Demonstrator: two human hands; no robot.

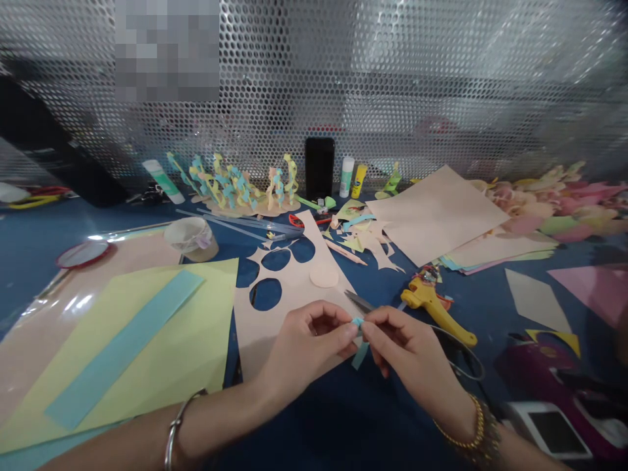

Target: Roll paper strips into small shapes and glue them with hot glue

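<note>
My left hand (316,340) and my right hand (409,356) meet near the middle, both pinching a small folded blue paper strip (359,322) between thumb and forefinger. The strip's tail hangs below the fingertips. Behind my right hand, a pair of scissors (360,301) shows its blades and part of a handle loop; whether that hand touches them is hidden. Under my left hand lies a pale pink sheet (304,320) with several round holes cut in it. A cut paper disc (324,275) rests on that sheet.
A yellow glue gun (436,307) lies right of my hands. Paper scraps (366,235), stacked sheets (436,212) and an upright phone (319,167) are beyond. Curled paper pieces (235,186) stand at the back. A tape roll (193,239) and yellow-green sheet (161,340) lie left.
</note>
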